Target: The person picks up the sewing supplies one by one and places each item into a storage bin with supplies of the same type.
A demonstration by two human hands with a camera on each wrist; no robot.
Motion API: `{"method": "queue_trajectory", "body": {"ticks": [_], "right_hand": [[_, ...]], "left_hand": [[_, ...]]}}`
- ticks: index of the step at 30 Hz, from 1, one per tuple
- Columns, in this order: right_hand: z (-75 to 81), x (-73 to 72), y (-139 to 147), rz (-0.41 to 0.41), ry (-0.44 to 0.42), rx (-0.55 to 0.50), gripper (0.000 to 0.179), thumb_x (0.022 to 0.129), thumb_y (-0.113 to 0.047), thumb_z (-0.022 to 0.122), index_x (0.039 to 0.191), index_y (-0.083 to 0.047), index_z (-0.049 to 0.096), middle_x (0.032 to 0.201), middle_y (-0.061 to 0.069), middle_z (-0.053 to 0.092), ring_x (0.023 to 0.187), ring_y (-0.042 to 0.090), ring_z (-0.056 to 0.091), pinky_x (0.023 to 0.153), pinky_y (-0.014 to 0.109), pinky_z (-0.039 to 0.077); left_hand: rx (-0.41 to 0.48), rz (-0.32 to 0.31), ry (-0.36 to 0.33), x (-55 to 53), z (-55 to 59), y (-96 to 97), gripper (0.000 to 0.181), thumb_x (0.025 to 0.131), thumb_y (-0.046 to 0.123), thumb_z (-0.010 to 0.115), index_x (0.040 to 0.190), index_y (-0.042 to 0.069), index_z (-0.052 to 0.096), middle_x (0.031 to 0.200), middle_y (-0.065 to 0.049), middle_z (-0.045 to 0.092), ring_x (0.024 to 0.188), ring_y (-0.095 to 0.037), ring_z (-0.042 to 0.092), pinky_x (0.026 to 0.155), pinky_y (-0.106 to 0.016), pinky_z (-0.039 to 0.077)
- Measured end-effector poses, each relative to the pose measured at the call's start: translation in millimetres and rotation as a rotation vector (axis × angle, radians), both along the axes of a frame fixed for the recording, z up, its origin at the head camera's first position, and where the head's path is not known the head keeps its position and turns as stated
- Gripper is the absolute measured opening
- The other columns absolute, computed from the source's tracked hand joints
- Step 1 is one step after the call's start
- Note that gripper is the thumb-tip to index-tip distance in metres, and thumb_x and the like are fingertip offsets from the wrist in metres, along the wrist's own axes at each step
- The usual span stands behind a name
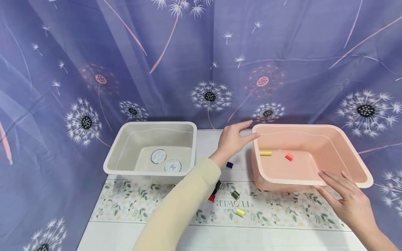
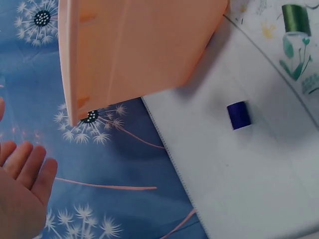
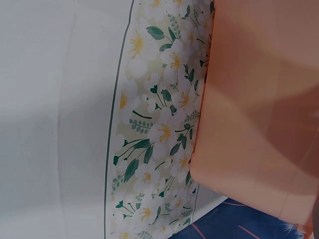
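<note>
The work looks partly done: a yellow spool (image 1: 265, 153) and a red spool (image 1: 289, 157) are contained in the pink bin (image 1: 342, 157) at the table's (image 1: 110, 237) far right corner; loose spools (image 1: 235, 195) are left mid-table. The left hand (image 1: 231, 139) is held open-fingered by the bin's left rim; the right hand (image 1: 345, 195) is spread at its near rim, nothing gripped.

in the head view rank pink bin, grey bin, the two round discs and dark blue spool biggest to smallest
1. Pink bin
2. Grey bin
3. Left disc and right disc, too alike to rank
4. Dark blue spool
</note>
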State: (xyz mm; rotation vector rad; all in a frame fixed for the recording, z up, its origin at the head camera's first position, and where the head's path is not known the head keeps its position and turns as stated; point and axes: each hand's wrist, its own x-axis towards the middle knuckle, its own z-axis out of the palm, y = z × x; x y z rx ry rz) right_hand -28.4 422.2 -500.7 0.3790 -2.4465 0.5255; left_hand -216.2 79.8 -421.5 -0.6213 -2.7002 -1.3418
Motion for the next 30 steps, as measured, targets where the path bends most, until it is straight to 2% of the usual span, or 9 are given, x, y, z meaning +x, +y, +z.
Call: {"method": "queue_trajectory", "body": {"ticks": [4, 9, 15, 23, 30], "right_hand": [[0.0, 0.5, 0.5, -0.003, -0.003, 0.000, 0.073, 0.102, -0.072, 0.053, 0.137, -0.012, 0.074, 0.140, 0.006, 0.071, 0.140, -0.022, 0.033, 0.132, 0.032, 0.024], [-0.7, 0.2, 0.7, -0.004, 0.003, 0.001, 0.075, 0.102, -0.072, 0.054, 0.134, -0.008, 0.075, 0.139, 0.008, 0.072, 0.140, -0.022, 0.034, 0.132, 0.033, 0.025], [-2.3, -0.6, 0.7, 0.003, 0.010, -0.002, 0.075, 0.102, -0.072, 0.054, 0.133, -0.007, 0.076, 0.138, 0.009, 0.072, 0.141, -0.021, 0.034, 0.132, 0.033, 0.025], [-4.8, -1.6, 0.3, 0.015, 0.032, -0.008, 0.075, 0.101, -0.071, 0.055, 0.132, -0.005, 0.076, 0.132, 0.017, 0.074, 0.141, -0.019, 0.036, 0.132, 0.035, 0.026], [-4.0, -1.8, -1.3, 0.022, 0.042, -0.020, 0.074, 0.102, -0.070, 0.056, 0.132, -0.005, 0.076, 0.135, 0.013, 0.073, 0.141, -0.017, 0.039, 0.132, 0.035, 0.027]], "left_hand": [[0.058, 0.066, -0.027, 6.6, -10.0, -4.5, 0.063, 0.094, 0.049, 0.082, 0.150, 0.026, 0.064, 0.140, 0.008, 0.071, 0.126, -0.011, 0.068, 0.103, -0.032, 0.058], [0.108, 0.159, -0.008, 14.5, -23.9, -10.8, 0.066, 0.093, 0.046, 0.084, 0.150, 0.022, 0.064, 0.140, 0.002, 0.072, 0.126, -0.015, 0.069, 0.104, -0.036, 0.058], [0.149, 0.226, -0.020, 20.9, -42.1, -17.5, 0.067, 0.091, 0.041, 0.087, 0.149, 0.017, 0.065, 0.144, 0.002, 0.069, 0.128, -0.015, 0.069, 0.110, -0.035, 0.055], [0.198, 0.260, -0.057, 26.5, -75.9, -23.5, 0.068, 0.088, 0.033, 0.091, 0.149, 0.013, 0.065, 0.143, -0.005, 0.070, 0.128, -0.022, 0.070, 0.106, -0.033, 0.058], [0.205, 0.263, -0.086, 32.2, -103.1, -26.7, 0.074, 0.086, 0.029, 0.093, 0.150, 0.008, 0.062, 0.143, -0.010, 0.069, 0.127, -0.026, 0.070, 0.105, -0.033, 0.059]]}}
